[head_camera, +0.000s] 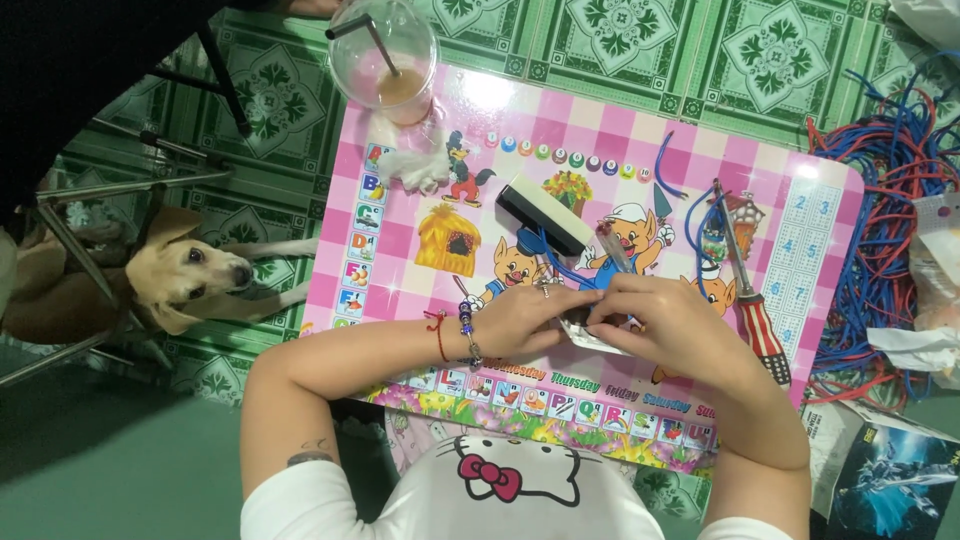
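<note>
- While both hands meet over the pink table (800, 215), the left hand (520, 318) and right hand (665, 318) pinch a small grey part (590, 335) just below the blue wire (560, 268).
- Fingers are closed on it.
- It looks light and stiff, best held by its edges.
- A screwdriver (752, 300) lies right of the hands.

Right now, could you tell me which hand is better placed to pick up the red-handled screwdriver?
Probably the right hand. The screwdriver lies on the pink table just beyond that hand's outer side, while the left hand sits farther away. Both hands are pinching a small part between them, so one must let go first.
</note>
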